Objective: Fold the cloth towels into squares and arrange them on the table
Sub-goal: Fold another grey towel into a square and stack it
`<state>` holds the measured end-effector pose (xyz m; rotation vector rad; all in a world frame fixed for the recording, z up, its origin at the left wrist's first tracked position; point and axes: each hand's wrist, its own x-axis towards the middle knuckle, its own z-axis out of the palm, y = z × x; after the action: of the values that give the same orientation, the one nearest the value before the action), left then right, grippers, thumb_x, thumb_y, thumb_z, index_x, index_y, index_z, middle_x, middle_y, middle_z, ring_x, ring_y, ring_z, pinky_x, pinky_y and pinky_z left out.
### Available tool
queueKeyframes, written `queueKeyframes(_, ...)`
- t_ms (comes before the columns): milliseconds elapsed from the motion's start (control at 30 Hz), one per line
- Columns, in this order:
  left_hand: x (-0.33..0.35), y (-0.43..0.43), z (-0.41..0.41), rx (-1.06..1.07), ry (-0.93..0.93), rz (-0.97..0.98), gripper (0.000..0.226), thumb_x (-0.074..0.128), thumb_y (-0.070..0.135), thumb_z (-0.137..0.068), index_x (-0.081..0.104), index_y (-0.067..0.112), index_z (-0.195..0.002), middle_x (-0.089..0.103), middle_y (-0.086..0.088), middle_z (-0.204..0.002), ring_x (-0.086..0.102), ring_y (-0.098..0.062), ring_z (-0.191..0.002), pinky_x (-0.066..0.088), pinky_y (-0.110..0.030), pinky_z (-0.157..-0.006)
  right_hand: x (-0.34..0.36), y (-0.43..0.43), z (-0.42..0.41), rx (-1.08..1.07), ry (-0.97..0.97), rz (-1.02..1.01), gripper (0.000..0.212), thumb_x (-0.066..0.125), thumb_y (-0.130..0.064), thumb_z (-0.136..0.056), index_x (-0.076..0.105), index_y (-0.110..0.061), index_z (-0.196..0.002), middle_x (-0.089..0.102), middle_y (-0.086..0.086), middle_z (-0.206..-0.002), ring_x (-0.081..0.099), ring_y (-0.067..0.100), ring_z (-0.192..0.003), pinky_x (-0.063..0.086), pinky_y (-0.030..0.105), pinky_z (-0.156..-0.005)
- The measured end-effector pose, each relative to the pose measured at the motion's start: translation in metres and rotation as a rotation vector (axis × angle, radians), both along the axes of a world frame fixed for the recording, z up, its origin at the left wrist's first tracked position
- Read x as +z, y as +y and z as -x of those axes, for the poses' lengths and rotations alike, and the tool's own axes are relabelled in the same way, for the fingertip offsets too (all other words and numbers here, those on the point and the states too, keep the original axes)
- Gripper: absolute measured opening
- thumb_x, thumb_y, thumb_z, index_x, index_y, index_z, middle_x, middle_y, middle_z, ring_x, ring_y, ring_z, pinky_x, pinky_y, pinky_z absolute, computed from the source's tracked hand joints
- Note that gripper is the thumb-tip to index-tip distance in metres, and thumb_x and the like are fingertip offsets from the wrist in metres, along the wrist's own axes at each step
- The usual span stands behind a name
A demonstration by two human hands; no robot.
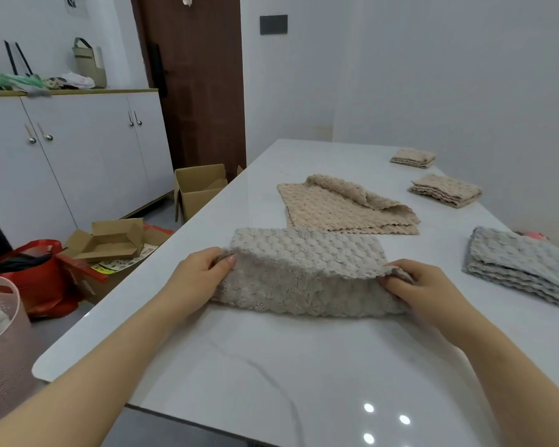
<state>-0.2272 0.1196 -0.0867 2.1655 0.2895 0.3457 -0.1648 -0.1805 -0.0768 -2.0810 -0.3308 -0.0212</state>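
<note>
A light grey-beige textured towel (304, 272) lies in the middle of the white table (271, 366), its near part lifted over the far part. My left hand (196, 279) pinches its left corner between thumb and fingers. My right hand (423, 288) pinches the right corner. Behind it a beige towel (339, 208) lies spread flat with one corner turned over. A folded grey towel stack (526, 269) sits at the right. Two folded beige towels (446, 190) (413, 158) lie farther back on the right.
A pink perforated basket (0, 343) stands on the floor at the left. A red bag (36, 275) and open cardboard boxes (117, 240) (200, 188) lie beside the table's left edge. White cabinets (78, 150) and a brown door (200, 85) stand behind.
</note>
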Motion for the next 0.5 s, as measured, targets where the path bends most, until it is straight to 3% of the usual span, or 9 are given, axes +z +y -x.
queueKeyframes(67,0.0,0.006,0.0,0.018,0.026,-0.05,0.034,0.05,0.028,-0.094,0.053,-0.001,-0.076,0.052,-0.01,-0.063,0.048,-0.024,-0.061,0.036,-0.035,-0.06,0.0,-0.002,0.0,0.011,0.039,0.026,0.007,0.064,-0.015,-0.085,0.068,-0.015,-0.079,0.068,0.01,-0.079,0.057,0.016,-0.071,0.042,0.028,-0.067)
queueKeyframes(167,0.003,0.011,0.003,0.0,0.07,-0.047,0.028,0.051,0.028,-0.094,0.062,0.004,-0.087,0.067,-0.016,-0.085,0.061,-0.03,-0.083,0.047,-0.04,-0.077,0.002,-0.003,0.001,0.092,0.119,0.136,0.013,0.066,-0.021,-0.084,0.068,-0.009,-0.082,0.059,0.011,-0.068,0.051,0.013,-0.06,0.039,0.024,-0.058)
queueKeyframes(267,0.007,0.013,0.0,-0.013,0.087,-0.038,0.019,0.053,0.028,-0.093,0.062,0.012,-0.088,0.065,-0.011,-0.08,0.058,-0.025,-0.075,0.042,-0.032,-0.064,0.01,-0.003,-0.002,0.135,0.158,0.201,0.015,0.066,-0.023,-0.084,0.069,-0.008,-0.084,0.059,0.011,-0.071,0.052,0.018,-0.064,0.039,0.026,-0.057)
queueKeyframes(367,0.013,0.016,-0.01,0.005,0.033,-0.016,0.015,0.053,0.031,-0.091,0.063,0.02,-0.09,0.067,-0.006,-0.086,0.062,-0.022,-0.082,0.049,-0.033,-0.071,0.019,-0.003,-0.011,0.085,0.14,0.118,0.006,0.065,-0.017,-0.085,0.069,-0.014,-0.08,0.071,0.008,-0.08,0.064,0.016,-0.069,0.052,0.021,-0.061)
queueKeyframes(500,0.021,0.017,-0.032,0.078,-0.021,0.098,0.015,0.054,0.031,-0.091,0.063,0.019,-0.09,0.066,-0.004,-0.092,0.063,-0.021,-0.089,0.052,-0.043,-0.086,0.022,0.004,-0.033,-0.022,0.123,0.002,0.015,0.062,-0.018,-0.087,0.068,-0.004,-0.09,0.07,0.016,-0.091,0.066,0.031,-0.085,0.052,0.047,-0.083)
